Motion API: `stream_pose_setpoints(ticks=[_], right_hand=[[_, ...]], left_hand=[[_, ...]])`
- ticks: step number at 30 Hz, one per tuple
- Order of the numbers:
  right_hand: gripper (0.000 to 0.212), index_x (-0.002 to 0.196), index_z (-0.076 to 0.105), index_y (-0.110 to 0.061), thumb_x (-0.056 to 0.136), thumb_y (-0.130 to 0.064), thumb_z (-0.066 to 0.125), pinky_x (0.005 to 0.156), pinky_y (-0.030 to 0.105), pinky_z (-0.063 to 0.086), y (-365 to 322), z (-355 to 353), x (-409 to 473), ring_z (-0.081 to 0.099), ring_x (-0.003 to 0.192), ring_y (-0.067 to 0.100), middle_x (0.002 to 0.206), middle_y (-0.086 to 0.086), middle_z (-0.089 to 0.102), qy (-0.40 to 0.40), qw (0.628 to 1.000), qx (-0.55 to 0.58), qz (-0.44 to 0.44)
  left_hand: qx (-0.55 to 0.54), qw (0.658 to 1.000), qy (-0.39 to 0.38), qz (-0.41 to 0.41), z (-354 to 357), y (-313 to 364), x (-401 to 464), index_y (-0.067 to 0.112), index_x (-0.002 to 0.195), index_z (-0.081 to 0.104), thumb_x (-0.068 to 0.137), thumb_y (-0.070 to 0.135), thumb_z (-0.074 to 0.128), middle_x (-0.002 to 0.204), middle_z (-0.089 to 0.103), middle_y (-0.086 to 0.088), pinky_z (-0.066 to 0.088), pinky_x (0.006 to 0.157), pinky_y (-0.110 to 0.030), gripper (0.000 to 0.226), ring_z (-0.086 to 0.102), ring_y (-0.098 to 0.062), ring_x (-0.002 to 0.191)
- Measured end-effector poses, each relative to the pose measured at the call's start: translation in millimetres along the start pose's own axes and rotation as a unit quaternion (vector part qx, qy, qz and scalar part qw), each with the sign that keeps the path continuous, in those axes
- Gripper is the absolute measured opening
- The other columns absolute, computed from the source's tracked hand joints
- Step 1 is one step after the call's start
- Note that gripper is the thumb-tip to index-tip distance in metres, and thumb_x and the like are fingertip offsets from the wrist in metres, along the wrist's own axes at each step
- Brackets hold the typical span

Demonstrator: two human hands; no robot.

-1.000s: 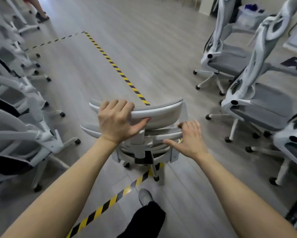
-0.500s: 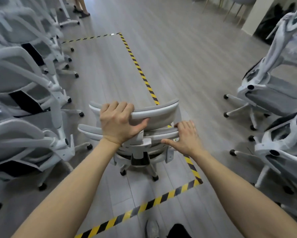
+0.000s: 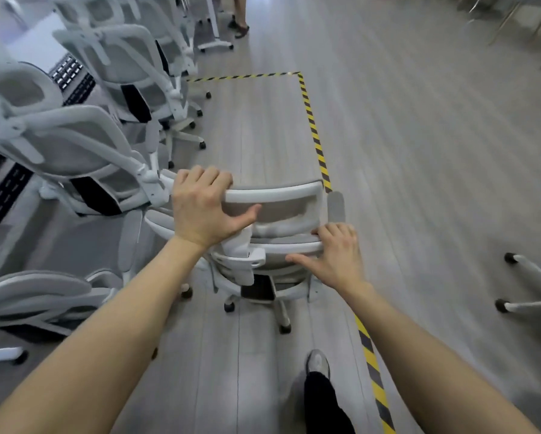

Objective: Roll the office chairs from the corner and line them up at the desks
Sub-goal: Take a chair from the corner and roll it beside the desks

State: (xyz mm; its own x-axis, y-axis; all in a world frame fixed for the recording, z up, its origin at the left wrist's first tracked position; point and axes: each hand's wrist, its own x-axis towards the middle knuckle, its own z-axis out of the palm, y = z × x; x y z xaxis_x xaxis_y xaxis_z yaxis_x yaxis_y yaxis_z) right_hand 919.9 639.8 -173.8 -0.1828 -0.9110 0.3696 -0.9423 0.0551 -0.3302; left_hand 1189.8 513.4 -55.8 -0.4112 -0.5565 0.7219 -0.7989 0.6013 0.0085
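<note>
Since half a second ago the row of parked chairs (image 3: pixel 84 145) on the left has drawn closer and larger, the loose chairs on the right have slid almost out of view, and a foot (image 3: pixel 317 361) has come forward at the bottom. Office chair (image 3: pixel 272 233) — white frame, grey mesh — stands dead ahead on the grey plank floor (image 3: pixel 435 151), seen from behind and above. Left hand (image 3: pixel 203 211) is clamped over the left end of the headrest (image 3: pixel 275 202), fingers curled over the top edge, thumb stretched along the rear face. Right hand (image 3: pixel 335 255) lies lower, on the top rim of the backrest at its right end — fingers hooked over the rim, thumb spread out below it, a looser hold than the left. Chair's left side runs just beside the nearest parked chair; whether they touch, cannot tell. Parked row lines the whole left edge, backs toward the aisle, with a bench (image 3: pixel 40 39) behind. Yellow-black floor tape (image 3: pixel 313 126) runs forward on the chair's right, turns left at a far corner, and passes beneath the chair's right side. Ahead, between row and tape, open floor; right of the tape, wide bare floor. Two caster legs (image 3: pixel 526 283) of another chair poke in at the right edge. A person's legs (image 3: pixel 239 14) stand far ahead by the row's end.
</note>
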Motion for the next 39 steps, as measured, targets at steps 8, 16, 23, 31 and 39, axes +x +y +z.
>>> stream_pose_setpoints(ticks=[8,16,23,31,39], right_hand=[[0.092,0.109,0.067,-0.018,0.081,-0.102,0.044,0.114,0.044,0.039,53,53,197,0.057,0.111,0.026,0.105,0.000,0.064,-0.094,0.994,-0.024,-0.041],[0.084,0.102,0.059,-0.020,0.084,-0.101,0.045,0.109,0.042,0.040,93,108,361,0.051,0.101,0.023,0.100,-0.003,0.056,-0.059,0.997,-0.001,-0.047],[0.085,0.112,0.056,-0.023,0.081,-0.102,0.048,0.131,0.053,0.027,140,151,520,0.053,0.119,0.024,0.112,-0.003,0.058,-0.106,0.994,0.009,-0.034],[0.097,0.117,0.059,-0.022,0.074,-0.108,0.046,0.132,0.049,0.024,208,198,699,0.050,0.121,0.022,0.112,-0.005,0.055,-0.142,0.989,0.009,-0.037],[0.095,0.119,0.059,-0.024,0.074,-0.106,0.047,0.131,0.050,0.026,265,255,883,0.050,0.122,0.021,0.113,-0.006,0.055,-0.140,0.988,0.003,-0.062]], left_hand=[[-0.009,0.988,-0.107,-0.111,109,-50,128,0.026,0.095,0.063,0.078,0.093,0.068,0.095,0.057,0.007,0.042,0.104,-0.049,0.069,0.055,-0.022,0.097],[-0.021,0.988,-0.100,-0.119,235,-111,251,0.026,0.092,0.069,0.076,0.102,0.063,0.094,0.058,0.008,0.042,0.098,-0.047,0.078,0.054,-0.021,0.094],[-0.008,0.991,-0.061,-0.119,351,-157,354,0.020,0.084,0.063,0.077,0.100,0.066,0.082,0.057,0.003,0.045,0.092,-0.048,0.081,0.054,-0.024,0.083],[0.010,0.993,-0.032,-0.111,483,-194,477,0.020,0.077,0.056,0.078,0.099,0.067,0.076,0.055,0.002,0.046,0.085,-0.047,0.080,0.055,-0.025,0.078],[0.044,0.992,-0.006,-0.118,616,-245,598,0.018,0.076,0.057,0.078,0.096,0.071,0.076,0.056,0.001,0.044,0.083,-0.044,0.080,0.053,-0.024,0.078]])
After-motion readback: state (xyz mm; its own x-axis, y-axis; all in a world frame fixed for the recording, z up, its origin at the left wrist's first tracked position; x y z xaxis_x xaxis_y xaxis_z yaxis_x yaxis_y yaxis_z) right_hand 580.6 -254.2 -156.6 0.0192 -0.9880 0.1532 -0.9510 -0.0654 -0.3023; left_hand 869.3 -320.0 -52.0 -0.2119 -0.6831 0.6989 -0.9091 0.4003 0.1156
